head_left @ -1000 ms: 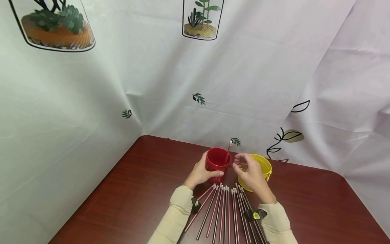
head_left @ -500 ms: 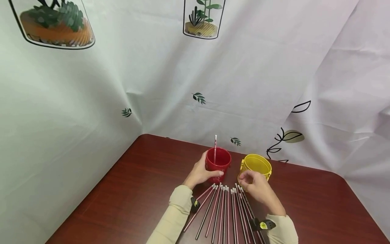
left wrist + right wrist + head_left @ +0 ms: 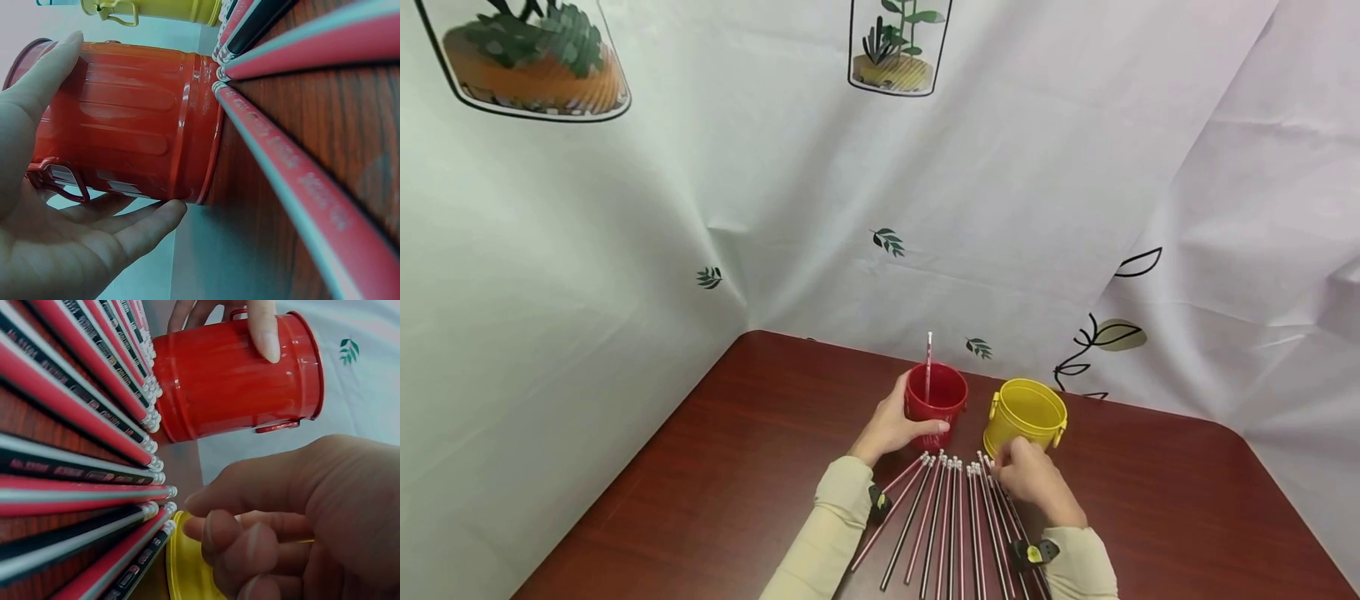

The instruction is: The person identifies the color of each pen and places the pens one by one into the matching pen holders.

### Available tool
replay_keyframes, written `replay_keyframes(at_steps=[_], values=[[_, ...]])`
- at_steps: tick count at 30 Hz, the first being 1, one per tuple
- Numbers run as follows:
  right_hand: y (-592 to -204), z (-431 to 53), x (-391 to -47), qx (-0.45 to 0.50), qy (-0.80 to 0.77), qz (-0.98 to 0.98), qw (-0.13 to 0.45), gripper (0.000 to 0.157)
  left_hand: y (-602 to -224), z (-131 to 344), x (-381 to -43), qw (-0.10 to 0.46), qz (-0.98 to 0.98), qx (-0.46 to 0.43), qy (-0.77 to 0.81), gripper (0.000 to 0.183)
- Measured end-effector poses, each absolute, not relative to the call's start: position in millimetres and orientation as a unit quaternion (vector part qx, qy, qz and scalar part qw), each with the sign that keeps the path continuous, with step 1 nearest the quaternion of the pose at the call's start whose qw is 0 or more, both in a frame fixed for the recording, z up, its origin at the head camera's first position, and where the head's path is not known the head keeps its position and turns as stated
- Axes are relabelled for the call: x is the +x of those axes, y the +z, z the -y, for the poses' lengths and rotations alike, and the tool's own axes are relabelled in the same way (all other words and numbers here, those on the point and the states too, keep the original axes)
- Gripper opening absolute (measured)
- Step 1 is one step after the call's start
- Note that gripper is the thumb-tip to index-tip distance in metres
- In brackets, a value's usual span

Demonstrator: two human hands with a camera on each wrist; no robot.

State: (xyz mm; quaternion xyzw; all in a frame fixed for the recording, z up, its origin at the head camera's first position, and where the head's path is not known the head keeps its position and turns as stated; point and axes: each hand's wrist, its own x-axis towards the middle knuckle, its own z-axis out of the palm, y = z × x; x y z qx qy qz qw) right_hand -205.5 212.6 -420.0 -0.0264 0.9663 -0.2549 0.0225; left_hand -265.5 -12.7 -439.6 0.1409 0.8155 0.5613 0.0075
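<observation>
My left hand (image 3: 891,427) grips a red metal bucket (image 3: 137,106), thumb across its front and fingers behind. The bucket stands upright on the table, and one pencil (image 3: 928,358) stands inside, its eraser end above the rim. Several red-and-black striped pencils (image 3: 94,487) lie fanned out in front, eraser ends towards the buckets. My right hand (image 3: 1037,482) is low over the right side of the fan. In the right wrist view its fingers are loosely curled, with the thumb tip just short of the eraser ends and nothing between thumb and fingers.
A yellow bucket (image 3: 1009,432) stands to the right of the red one, just behind my right hand. Both are on a dark reddish wooden table (image 3: 737,467). White printed cloth (image 3: 820,275) hangs along the table's back and left edges.
My right hand has come away from the red bucket, down and past the yellow bucket to the pencils' eraser ends. The upright pencil has tipped to the bucket's left side. My left hand stays put.
</observation>
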Motion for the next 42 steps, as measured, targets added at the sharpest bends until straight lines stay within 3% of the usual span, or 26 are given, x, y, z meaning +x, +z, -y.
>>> replay_keyframes(at_steps=[16, 42], values=[[-429, -213, -204, -0.029, -0.264, -0.963, 0.036, 0.013, -438, 13, -264, 0.008, -0.812, 0.144, 0.566, 0.090], [-429, -207, -206, 0.006, -0.260, -0.963, 0.067, 0.029, -438, 13, -262, 0.006, -0.815, 0.143, 0.562, 0.091]])
